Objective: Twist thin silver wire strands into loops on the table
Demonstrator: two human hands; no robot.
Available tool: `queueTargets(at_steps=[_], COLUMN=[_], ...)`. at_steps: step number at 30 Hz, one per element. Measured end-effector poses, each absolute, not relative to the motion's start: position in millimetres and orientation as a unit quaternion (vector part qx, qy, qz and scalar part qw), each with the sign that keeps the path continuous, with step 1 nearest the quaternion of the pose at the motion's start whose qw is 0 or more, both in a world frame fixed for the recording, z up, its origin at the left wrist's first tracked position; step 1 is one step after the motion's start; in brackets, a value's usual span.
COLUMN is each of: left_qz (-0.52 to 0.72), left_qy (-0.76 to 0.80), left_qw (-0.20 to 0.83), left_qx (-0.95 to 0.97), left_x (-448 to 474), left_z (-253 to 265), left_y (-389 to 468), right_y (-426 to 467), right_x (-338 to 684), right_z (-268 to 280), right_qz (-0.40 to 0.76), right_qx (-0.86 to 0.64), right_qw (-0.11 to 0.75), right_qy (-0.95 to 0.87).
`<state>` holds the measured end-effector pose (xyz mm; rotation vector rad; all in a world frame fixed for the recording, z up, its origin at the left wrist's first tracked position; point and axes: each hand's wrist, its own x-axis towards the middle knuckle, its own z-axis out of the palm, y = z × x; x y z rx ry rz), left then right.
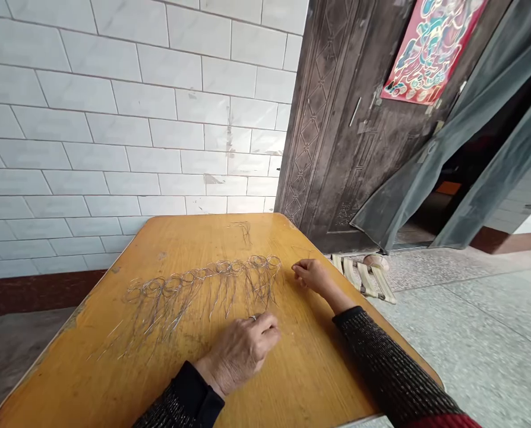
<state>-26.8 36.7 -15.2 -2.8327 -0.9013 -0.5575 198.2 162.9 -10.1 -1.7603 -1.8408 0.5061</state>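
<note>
A row of thin wire loops with long loose tails [189, 279] lies across the wooden table, the tails trailing toward me. Just below the right part of this row, my left hand [243, 348] rests on the tabletop, its fingers curled in and a ring on one finger. Whatever those fingers hold, if anything, is hidden. My right hand [312, 274] is beyond the row's right end, thumb and fingertips pinched together. Anything between them is too fine to make out. A few separate wire strands [245, 230] lie near the table's far edge.
The yellow-brown table [328, 368] stands against a white tiled wall [158, 125]. To the right are a dark carved door [328, 119] with a red poster [432, 50], a grey-green curtain [419, 184] and a low strap-seated stool [363, 276] on the floor.
</note>
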Motion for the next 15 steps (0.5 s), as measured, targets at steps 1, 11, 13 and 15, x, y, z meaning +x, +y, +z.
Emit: queueTargets(at_steps=[1,11,13,15], left_qz=[-0.182,-0.166,-0.157,-0.150], left_qy=[-0.300,-0.304,-0.312,-0.319], left_qw=[0.059,0.057,0.059,0.061], left_qx=[-0.935,-0.936,-0.935,-0.934], left_x=[-28,-27,-27,-27], left_z=[-14,-9,-9,-9], left_y=[37,35,35,35], right_y=[164,164,163,164], right_x=[199,194,192,191], right_z=[-14,-24,-26,-27], right_qz=[0.188,0.145,0.126,0.115], right_qx=[-0.657,-0.659,-0.656,-0.652], right_qw=[0.272,0.250,0.237,0.219], right_qy=[-0.678,-0.694,-0.706,-0.717])
